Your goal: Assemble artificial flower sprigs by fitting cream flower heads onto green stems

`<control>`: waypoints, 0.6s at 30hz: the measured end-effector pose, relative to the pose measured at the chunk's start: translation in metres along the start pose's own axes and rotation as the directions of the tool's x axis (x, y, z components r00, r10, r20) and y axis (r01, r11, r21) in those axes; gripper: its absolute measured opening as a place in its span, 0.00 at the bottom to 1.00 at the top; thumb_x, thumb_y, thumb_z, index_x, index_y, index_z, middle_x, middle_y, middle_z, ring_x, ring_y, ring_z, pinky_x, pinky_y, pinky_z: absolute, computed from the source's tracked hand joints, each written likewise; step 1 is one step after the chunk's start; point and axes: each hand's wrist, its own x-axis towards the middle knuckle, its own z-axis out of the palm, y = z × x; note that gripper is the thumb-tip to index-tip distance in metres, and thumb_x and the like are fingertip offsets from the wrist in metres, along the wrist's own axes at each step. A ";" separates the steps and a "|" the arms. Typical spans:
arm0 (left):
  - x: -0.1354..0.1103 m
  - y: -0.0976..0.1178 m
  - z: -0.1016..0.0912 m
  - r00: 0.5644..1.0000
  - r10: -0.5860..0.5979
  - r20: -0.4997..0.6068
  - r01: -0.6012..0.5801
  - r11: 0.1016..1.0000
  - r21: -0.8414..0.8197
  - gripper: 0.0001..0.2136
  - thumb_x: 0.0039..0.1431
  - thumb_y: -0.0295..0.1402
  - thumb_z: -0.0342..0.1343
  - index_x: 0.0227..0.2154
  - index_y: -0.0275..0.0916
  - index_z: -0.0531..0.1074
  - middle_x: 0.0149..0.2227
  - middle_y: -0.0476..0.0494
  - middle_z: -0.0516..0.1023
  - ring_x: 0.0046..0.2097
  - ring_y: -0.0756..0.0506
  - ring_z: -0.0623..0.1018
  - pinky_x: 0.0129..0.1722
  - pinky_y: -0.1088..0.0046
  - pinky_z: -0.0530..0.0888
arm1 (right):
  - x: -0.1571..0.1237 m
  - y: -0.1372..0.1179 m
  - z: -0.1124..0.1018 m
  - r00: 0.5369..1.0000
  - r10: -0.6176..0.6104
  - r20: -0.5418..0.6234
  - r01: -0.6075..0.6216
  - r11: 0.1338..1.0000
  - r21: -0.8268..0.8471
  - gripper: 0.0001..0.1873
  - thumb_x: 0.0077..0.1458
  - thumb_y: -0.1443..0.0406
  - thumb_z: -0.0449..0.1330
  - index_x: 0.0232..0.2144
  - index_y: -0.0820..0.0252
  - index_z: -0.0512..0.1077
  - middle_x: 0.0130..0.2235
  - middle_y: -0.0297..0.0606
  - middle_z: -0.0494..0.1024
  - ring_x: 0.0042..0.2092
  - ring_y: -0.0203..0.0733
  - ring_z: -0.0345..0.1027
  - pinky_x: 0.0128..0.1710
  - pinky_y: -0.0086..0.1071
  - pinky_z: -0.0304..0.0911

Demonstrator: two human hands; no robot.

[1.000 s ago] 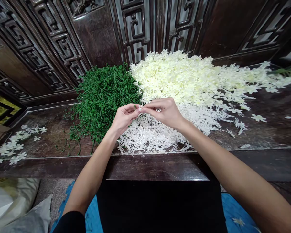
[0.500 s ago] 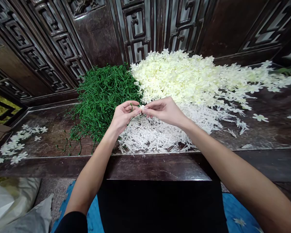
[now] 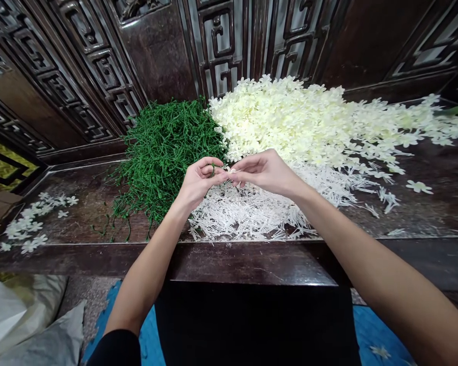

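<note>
My left hand (image 3: 199, 182) and my right hand (image 3: 263, 172) meet fingertip to fingertip above the dark wooden table (image 3: 252, 259). The left fingers pinch a thin green stem (image 3: 212, 168); the right fingers pinch a small white flower piece (image 3: 229, 170) against it. Below them lies a heap of white plastic stamens (image 3: 252, 211). A mound of green stems (image 3: 164, 150) sits behind my left hand, and a big pile of cream flower petals (image 3: 309, 122) spreads behind my right.
Several assembled white flowers (image 3: 30, 226) lie at the table's left end. Loose petals (image 3: 418, 186) are scattered on the right. Carved dark wood panels (image 3: 221, 46) rise behind the table. Pale bags (image 3: 26, 325) and a blue cloth (image 3: 377, 340) are on the floor.
My hands have stayed together, shifting slightly right in view; the fingers have worked the small white piece against the green stem. The piles have not changed.
</note>
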 end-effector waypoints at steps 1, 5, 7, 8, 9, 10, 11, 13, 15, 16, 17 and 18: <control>0.000 -0.001 0.000 1.000 0.000 0.001 0.000 1.000 0.002 0.19 0.40 0.33 0.74 0.34 0.37 0.72 0.26 0.50 0.78 0.29 0.51 0.77 0.32 0.75 0.73 | 0.000 -0.001 -0.001 1.000 -0.001 0.008 0.001 1.000 -0.002 0.14 0.46 0.58 0.72 0.32 0.62 0.82 0.29 0.40 0.83 0.28 0.40 0.77 0.31 0.36 0.76; -0.001 -0.003 0.001 1.000 -0.019 -0.009 0.020 0.996 0.084 0.16 0.45 0.33 0.71 0.35 0.35 0.72 0.28 0.49 0.77 0.30 0.53 0.75 0.33 0.76 0.70 | 0.000 -0.002 -0.004 1.000 0.021 -0.005 -0.021 0.997 -0.073 0.11 0.49 0.60 0.70 0.32 0.64 0.81 0.29 0.42 0.83 0.30 0.41 0.78 0.33 0.37 0.76; -0.002 -0.003 0.003 1.000 0.000 -0.016 0.003 0.986 0.164 0.12 0.52 0.35 0.66 0.36 0.35 0.73 0.31 0.46 0.78 0.31 0.52 0.74 0.33 0.76 0.69 | 0.000 -0.001 -0.004 0.998 0.020 -0.052 -0.025 0.994 -0.106 0.10 0.51 0.61 0.68 0.31 0.64 0.81 0.29 0.42 0.82 0.30 0.41 0.78 0.34 0.37 0.77; -0.003 -0.003 0.004 1.000 0.017 -0.009 -0.015 0.978 0.209 0.10 0.56 0.36 0.63 0.36 0.34 0.74 0.32 0.45 0.78 0.31 0.52 0.73 0.33 0.75 0.68 | 0.000 -0.001 -0.004 0.997 0.011 -0.077 -0.020 0.993 -0.116 0.09 0.51 0.62 0.68 0.30 0.65 0.81 0.29 0.42 0.82 0.30 0.41 0.78 0.34 0.38 0.76; -0.003 -0.003 0.004 0.999 0.031 0.007 -0.032 0.966 0.256 0.09 0.60 0.36 0.59 0.36 0.34 0.75 0.32 0.45 0.78 0.30 0.52 0.71 0.31 0.75 0.67 | 0.000 0.000 -0.004 0.995 0.001 -0.098 -0.013 0.992 -0.123 0.09 0.52 0.62 0.67 0.30 0.65 0.80 0.29 0.42 0.82 0.30 0.41 0.77 0.34 0.38 0.76; -0.003 -0.004 0.005 0.999 0.043 0.027 -0.049 0.951 0.304 0.10 0.62 0.36 0.57 0.35 0.34 0.76 0.31 0.45 0.77 0.29 0.52 0.70 0.30 0.75 0.66 | 0.001 0.001 -0.004 0.994 -0.009 -0.112 -0.006 0.992 -0.128 0.09 0.53 0.63 0.66 0.30 0.65 0.80 0.29 0.43 0.82 0.30 0.41 0.77 0.34 0.39 0.76; -0.003 -0.004 0.005 0.998 0.054 0.045 -0.066 0.935 0.349 0.10 0.62 0.36 0.55 0.34 0.34 0.77 0.29 0.45 0.77 0.28 0.52 0.69 0.29 0.75 0.64 | 0.001 0.001 -0.004 0.992 -0.016 -0.124 -0.001 0.991 -0.132 0.09 0.53 0.63 0.65 0.30 0.65 0.80 0.29 0.43 0.82 0.30 0.42 0.78 0.34 0.39 0.76; -0.003 -0.005 0.005 0.994 0.081 0.067 -0.102 0.905 0.414 0.08 0.61 0.33 0.56 0.32 0.34 0.77 0.28 0.46 0.77 0.28 0.52 0.68 0.29 0.75 0.64 | 0.001 0.001 -0.004 0.990 -0.019 -0.138 0.001 0.991 -0.133 0.09 0.53 0.63 0.64 0.30 0.65 0.80 0.30 0.43 0.82 0.31 0.42 0.78 0.35 0.39 0.77; -0.002 -0.006 0.005 0.992 0.100 0.071 -0.121 0.898 0.423 0.07 0.59 0.32 0.57 0.32 0.35 0.77 0.29 0.45 0.79 0.29 0.51 0.70 0.30 0.74 0.65 | 0.001 0.002 -0.003 0.989 -0.019 -0.144 -0.001 0.991 -0.132 0.09 0.52 0.63 0.65 0.30 0.64 0.80 0.29 0.42 0.82 0.31 0.43 0.78 0.35 0.39 0.77; -0.002 -0.007 0.005 0.993 0.101 0.065 -0.118 0.900 0.420 0.06 0.59 0.32 0.57 0.32 0.35 0.77 0.29 0.45 0.80 0.29 0.51 0.71 0.30 0.74 0.66 | 0.001 0.002 -0.003 0.989 -0.023 -0.148 0.003 0.991 -0.135 0.08 0.52 0.63 0.65 0.30 0.64 0.80 0.29 0.42 0.82 0.31 0.43 0.78 0.35 0.39 0.77; -0.002 -0.007 0.006 0.994 0.094 0.056 -0.109 0.903 0.416 0.07 0.60 0.32 0.57 0.32 0.35 0.77 0.29 0.44 0.80 0.28 0.51 0.72 0.30 0.74 0.66 | 0.001 0.003 -0.003 0.988 -0.031 -0.149 0.010 0.990 -0.141 0.08 0.52 0.63 0.64 0.30 0.63 0.80 0.29 0.41 0.82 0.31 0.43 0.78 0.34 0.40 0.77; -0.003 -0.007 0.006 0.995 0.086 0.047 -0.097 0.906 0.412 0.07 0.60 0.33 0.57 0.32 0.35 0.77 0.28 0.44 0.80 0.28 0.51 0.72 0.30 0.74 0.66 | 0.001 0.003 -0.002 0.988 -0.042 -0.150 0.019 0.988 -0.151 0.08 0.52 0.63 0.64 0.29 0.63 0.79 0.29 0.41 0.82 0.31 0.43 0.78 0.34 0.40 0.77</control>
